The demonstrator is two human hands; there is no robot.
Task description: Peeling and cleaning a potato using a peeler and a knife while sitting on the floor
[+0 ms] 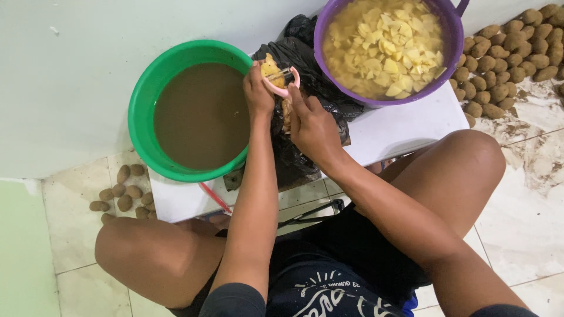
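Peeling is well along, judging by the round purple plastic basin (449, 35) nearly full of cut yellow pieces. The left hand (257, 89) has its grip closed around a half-peeled potato (271, 67) above the black plastic bag (320, 94); the right hand (311, 124) clasps a pink peeler (282, 88). Brown unpeeled potatoes (505, 56) heaped on the floor remain.

Soft, even daylight, faint shadows, mild sheen on floor tiles (531, 194), sharp focus throughout.
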